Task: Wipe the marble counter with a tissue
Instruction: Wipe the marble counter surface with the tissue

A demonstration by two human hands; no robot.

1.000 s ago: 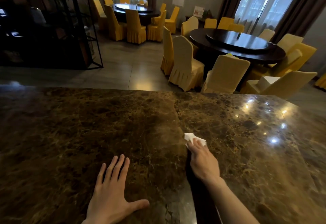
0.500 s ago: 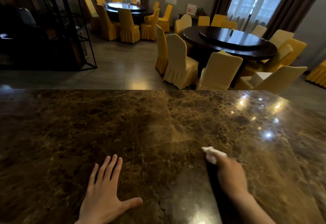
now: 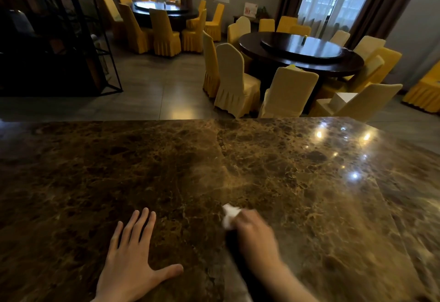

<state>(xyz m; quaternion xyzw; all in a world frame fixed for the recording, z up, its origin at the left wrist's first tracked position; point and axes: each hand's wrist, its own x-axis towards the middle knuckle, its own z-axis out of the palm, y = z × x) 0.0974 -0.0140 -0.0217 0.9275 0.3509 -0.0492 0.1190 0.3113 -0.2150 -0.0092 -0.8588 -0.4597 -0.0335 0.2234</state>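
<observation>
- The table [image 3: 297,182] is dark brown marble, glossy, with ceiling lights mirrored near its far right corner; a seam runs from the far edge toward the near edge, about mid-width.
- Left hand [image 3: 133,261] lies flat on the table near the near edge — palm down, fingers spread, thumb out to the right, gripping nothing.
- Right hand [image 3: 252,232] is just right of the left one, also close to the near edge, blurred; its fingers are curled over a tissue [image 3: 229,214] and press it onto the marble.
- The tissue is white and crumpled — only its far-left part shows past the fingertips, touching the table near the seam.
- The two hands are near each other but apart.
- Beyond the far edge: a tiled floor, a round dark dining table [image 3: 302,51] ringed by chairs [image 3: 235,82] in pale and yellow covers, a second such set further back on the left, and curtained windows.
</observation>
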